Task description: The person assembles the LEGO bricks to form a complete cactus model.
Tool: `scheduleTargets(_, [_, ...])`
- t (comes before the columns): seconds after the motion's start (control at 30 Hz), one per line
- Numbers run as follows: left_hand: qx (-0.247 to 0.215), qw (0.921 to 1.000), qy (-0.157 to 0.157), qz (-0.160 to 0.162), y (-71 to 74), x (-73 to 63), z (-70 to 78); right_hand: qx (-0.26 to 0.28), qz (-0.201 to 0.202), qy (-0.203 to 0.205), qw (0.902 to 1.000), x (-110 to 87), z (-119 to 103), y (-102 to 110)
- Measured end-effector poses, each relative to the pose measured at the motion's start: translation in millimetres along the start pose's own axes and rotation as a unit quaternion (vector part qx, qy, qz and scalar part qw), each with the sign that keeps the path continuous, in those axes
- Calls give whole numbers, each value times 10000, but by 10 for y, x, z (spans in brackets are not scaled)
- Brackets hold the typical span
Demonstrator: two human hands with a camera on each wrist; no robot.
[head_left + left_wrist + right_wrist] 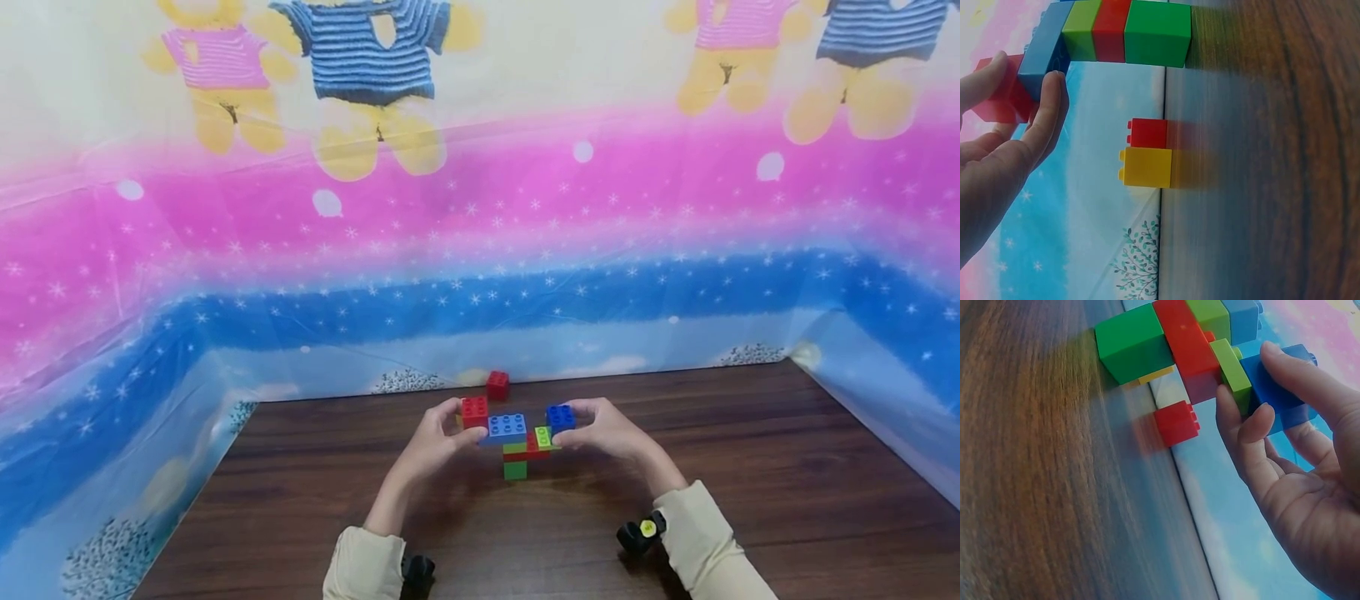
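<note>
A stack of toy building bricks stands on the table, with a green brick [515, 471] at its foot. Above that come a long red brick [1188, 353], a lime brick [1082, 31] and a light blue brick [507, 430] reaching out to the left. My left hand [435, 440] holds a red brick [474, 412] at the light blue brick's outer end, one finger touching the light blue one. On the other side my right hand [609, 432] pinches a dark blue brick [560, 417] between thumb and fingers. It sits at a thin lime brick [1232, 372] on the long red brick's right end.
Behind the stack, a loose red brick [497, 385] and a yellow brick [1147, 167] stand near the back edge of the dark wooden table [750, 500]. A printed cloth [480, 308] hangs behind the table and along its sides.
</note>
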State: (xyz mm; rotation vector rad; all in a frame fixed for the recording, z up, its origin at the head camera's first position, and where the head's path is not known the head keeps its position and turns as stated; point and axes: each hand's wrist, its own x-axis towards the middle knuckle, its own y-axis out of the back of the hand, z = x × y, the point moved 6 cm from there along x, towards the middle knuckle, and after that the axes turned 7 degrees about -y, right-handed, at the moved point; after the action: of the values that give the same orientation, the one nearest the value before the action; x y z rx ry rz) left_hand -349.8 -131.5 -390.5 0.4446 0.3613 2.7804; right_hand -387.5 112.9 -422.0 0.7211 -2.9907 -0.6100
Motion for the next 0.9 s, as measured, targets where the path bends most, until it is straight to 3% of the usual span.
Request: scheduleTargets(0.9, [-11, 9997, 206, -89, 19, -16, -22, -278, -165, 124, 9994, 15, -23, -40])
